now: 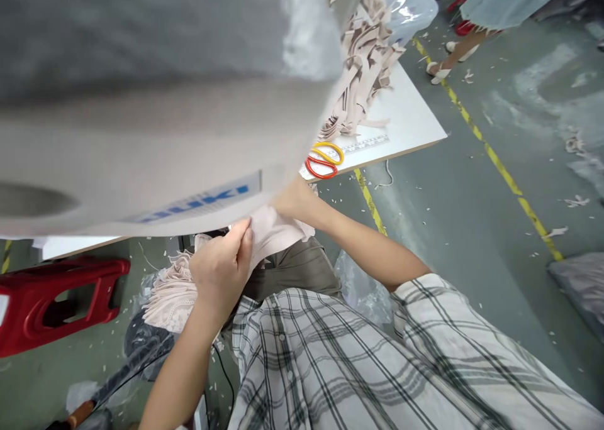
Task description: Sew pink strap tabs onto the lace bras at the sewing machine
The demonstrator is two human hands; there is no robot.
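A pale pink piece of fabric (276, 232) hangs over my lap, under the near edge of a large sewing machine head (165, 147) with blue lettering. My left hand (221, 260) pinches the fabric's left edge between thumb and fingers. At its far right side, my right hand (295, 198) lies against the cloth, its fingers hidden behind the machine. A stack of pink fabric pieces (172, 292) rests beside my left forearm. Scissors with yellow and red handles (325, 159) lie on the table just beyond my right hand, their blades out of sight.
On the white table (419, 109) are a heap of pink fabric strips (361, 71) and a clear ruler (365, 144). A red plastic stool (61, 298) stands at left. Plastic bags and scraps litter the floor. Another person's legs (460, 49) show at upper right.
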